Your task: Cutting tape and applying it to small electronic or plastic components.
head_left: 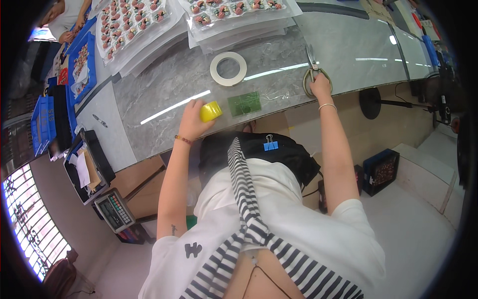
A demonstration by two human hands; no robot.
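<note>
My left hand (192,121) is closed around a yellow roll of tape (211,111) at the near edge of the grey marble-patterned table (164,92). Over on the right, my right hand (321,87) grips the handles of a pair of scissors (312,60), whose blades point away from me. Between my hands lies a green rectangular piece (244,104), flat on the tabletop, with crinkled clear film (279,94) to its right. A white roll of tape (228,69) rests on its side just beyond the green piece.
Stacked white trays (142,30) of small red-and-green pieces fill the far side. Blue bins (81,70) stand at the left, near another person (69,22). A pen (100,120) lies at left. A blue binder clip (270,145) sits on my lap; a scale (114,211) stands lower left.
</note>
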